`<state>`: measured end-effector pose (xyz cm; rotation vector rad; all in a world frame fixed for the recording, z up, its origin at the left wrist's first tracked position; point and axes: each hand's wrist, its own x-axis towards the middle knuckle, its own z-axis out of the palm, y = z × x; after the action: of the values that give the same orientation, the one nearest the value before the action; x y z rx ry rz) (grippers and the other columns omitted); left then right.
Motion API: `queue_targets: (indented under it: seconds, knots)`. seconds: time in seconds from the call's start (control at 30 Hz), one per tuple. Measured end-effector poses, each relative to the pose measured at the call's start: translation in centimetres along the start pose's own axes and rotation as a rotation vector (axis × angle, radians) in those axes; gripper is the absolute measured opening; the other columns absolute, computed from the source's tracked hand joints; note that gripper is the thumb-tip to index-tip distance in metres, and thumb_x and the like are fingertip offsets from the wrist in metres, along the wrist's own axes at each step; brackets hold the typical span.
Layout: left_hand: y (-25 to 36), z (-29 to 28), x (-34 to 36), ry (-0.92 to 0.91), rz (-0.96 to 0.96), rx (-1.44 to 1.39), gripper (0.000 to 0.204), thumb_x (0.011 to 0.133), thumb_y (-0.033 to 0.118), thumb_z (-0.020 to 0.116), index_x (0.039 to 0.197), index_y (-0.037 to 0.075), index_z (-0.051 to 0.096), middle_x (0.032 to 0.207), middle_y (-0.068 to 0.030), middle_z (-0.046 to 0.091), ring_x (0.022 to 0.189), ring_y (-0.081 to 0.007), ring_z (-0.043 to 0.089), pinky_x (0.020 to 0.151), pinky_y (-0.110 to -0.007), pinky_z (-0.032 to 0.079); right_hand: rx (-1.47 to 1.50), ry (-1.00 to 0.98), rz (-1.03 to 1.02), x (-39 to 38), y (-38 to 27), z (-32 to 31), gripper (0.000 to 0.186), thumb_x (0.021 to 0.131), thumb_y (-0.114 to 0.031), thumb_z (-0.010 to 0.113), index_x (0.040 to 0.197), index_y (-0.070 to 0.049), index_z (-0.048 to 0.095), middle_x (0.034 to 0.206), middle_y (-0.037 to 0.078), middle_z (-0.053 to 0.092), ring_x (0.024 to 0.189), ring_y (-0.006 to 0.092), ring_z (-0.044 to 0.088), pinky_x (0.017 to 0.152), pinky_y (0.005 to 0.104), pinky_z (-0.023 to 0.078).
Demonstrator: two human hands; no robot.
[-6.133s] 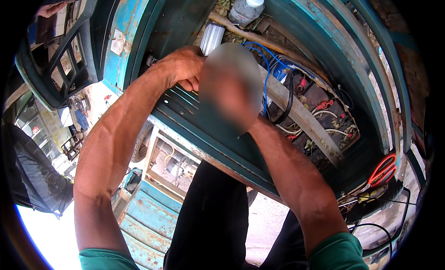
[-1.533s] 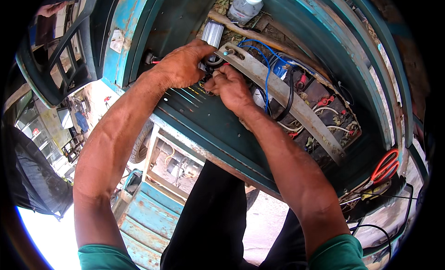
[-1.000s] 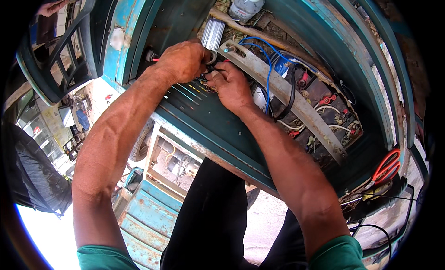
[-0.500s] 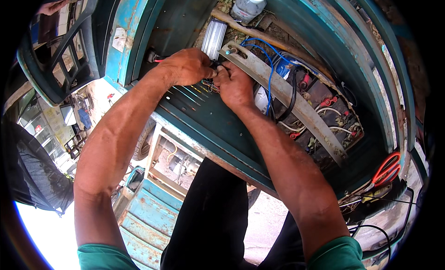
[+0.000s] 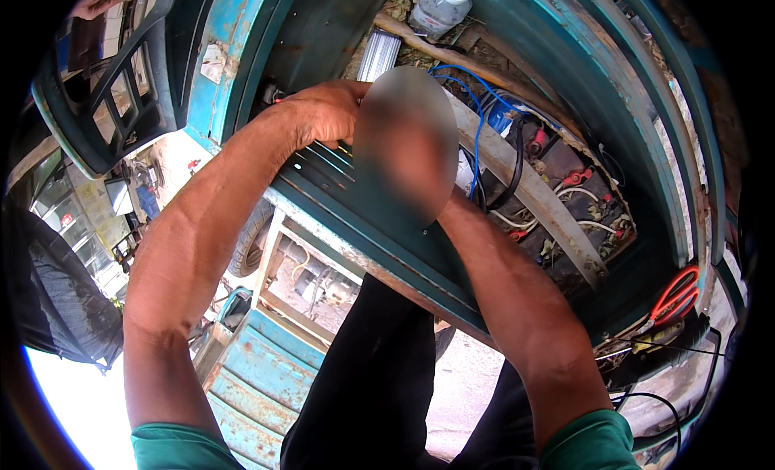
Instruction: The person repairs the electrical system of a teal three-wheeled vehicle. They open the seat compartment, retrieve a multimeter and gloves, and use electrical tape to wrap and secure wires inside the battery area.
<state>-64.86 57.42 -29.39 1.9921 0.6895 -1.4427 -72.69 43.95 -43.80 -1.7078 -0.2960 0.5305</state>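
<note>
My left hand (image 5: 323, 115) reaches over the near left part of a dark green metal compartment, with its fingers curled. A blurred patch covers its fingertips, so whatever they grip is hidden. Most of my right hand (image 5: 410, 151) lies inside that same blur, close beside the left; how its fingers stand does not show. Just beyond both hands is a silver finned metal box (image 5: 379, 54). Right of them a pale metal bar (image 5: 517, 175) slants across batteries with red terminal covers (image 5: 576, 178). A thin blue wire (image 5: 478, 139) loops over the bar.
A wooden stick (image 5: 460, 58) and a clear plastic bottle (image 5: 440, 11) with a white cap lie at the back among dry leaves. Orange-handled scissors (image 5: 676, 296) rest at the right. The compartment's near edge (image 5: 355, 256) runs before my legs. Another person's hand (image 5: 97, 6) shows upper left.
The view has shifted slightly. Both hands stay close together by the finned box; earlier their fingertips met over thin wires, and now a blur hides that spot.
</note>
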Motion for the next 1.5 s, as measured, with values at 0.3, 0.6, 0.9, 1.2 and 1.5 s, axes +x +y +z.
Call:
queue_targets:
  seconds: [0.3, 0.6, 0.9, 1.2, 1.5]
  knots:
    - [-0.7, 0.3, 1.0, 0.204, 0.117, 0.319, 0.041, 0.086, 0.013, 0.068, 0.125, 0.001, 0.065, 0.077, -0.0098, 0.067, 0.064, -0.0151, 0.063, 0.06, -0.03, 0.052, 0.014, 0.158, -0.064, -0.6, 1.1, 1.0, 0.029, 0.095, -0.022, 0.058, 0.11, 0.001, 0.066, 0.092, 0.021, 0.07, 0.094, 0.0345, 0.068, 0.088, 0.0431, 0.05]
    - [0.1, 0.3, 0.7, 0.062, -0.138, 0.166, 0.028, 0.092, 0.017, 0.067, 0.11, -0.005, 0.067, 0.065, -0.0082, 0.062, 0.049, -0.0154, 0.058, 0.045, -0.031, 0.048, 0.104, -0.026, 0.209, 0.5, 2.0, 1.3, 0.031, 0.096, -0.022, 0.055, 0.114, 0.001, 0.065, 0.096, 0.021, 0.069, 0.097, 0.036, 0.066, 0.09, 0.044, 0.049]
    - [0.7, -0.4, 0.0, -0.044, -0.145, -0.582, 0.029, 0.091, 0.021, 0.071, 0.113, 0.003, 0.066, 0.059, -0.0043, 0.054, 0.043, -0.0131, 0.047, 0.043, -0.026, 0.04, 0.181, 0.004, 0.075, 0.2, 2.6, 1.8, 0.027, 0.094, -0.02, 0.057, 0.112, -0.001, 0.065, 0.109, 0.025, 0.067, 0.106, 0.0418, 0.062, 0.093, 0.0473, 0.048]
    - [1.5, 0.0, -0.5, 0.03, -0.085, 0.063, 0.056, 0.091, 0.014, 0.063, 0.144, 0.003, 0.049, 0.068, -0.007, 0.062, 0.052, -0.0141, 0.058, 0.048, -0.027, 0.05, 0.278, 0.0, 0.089, 0.0, 2.8, 1.5, 0.027, 0.094, -0.023, 0.062, 0.109, -0.001, 0.065, 0.093, 0.02, 0.07, 0.092, 0.0362, 0.067, 0.084, 0.0421, 0.051]
    - [-1.5, 0.2, 1.7, 0.072, -0.013, 0.539, 0.039, 0.091, 0.019, 0.066, 0.126, 0.003, 0.064, 0.065, -0.0078, 0.062, 0.053, -0.0155, 0.059, 0.048, -0.029, 0.05, 0.177, 0.092, 0.155, -0.3, 0.6, 0.7, 0.031, 0.096, -0.029, 0.06, 0.109, -0.002, 0.066, 0.078, 0.011, 0.069, 0.074, 0.0191, 0.069, 0.073, 0.0348, 0.052]
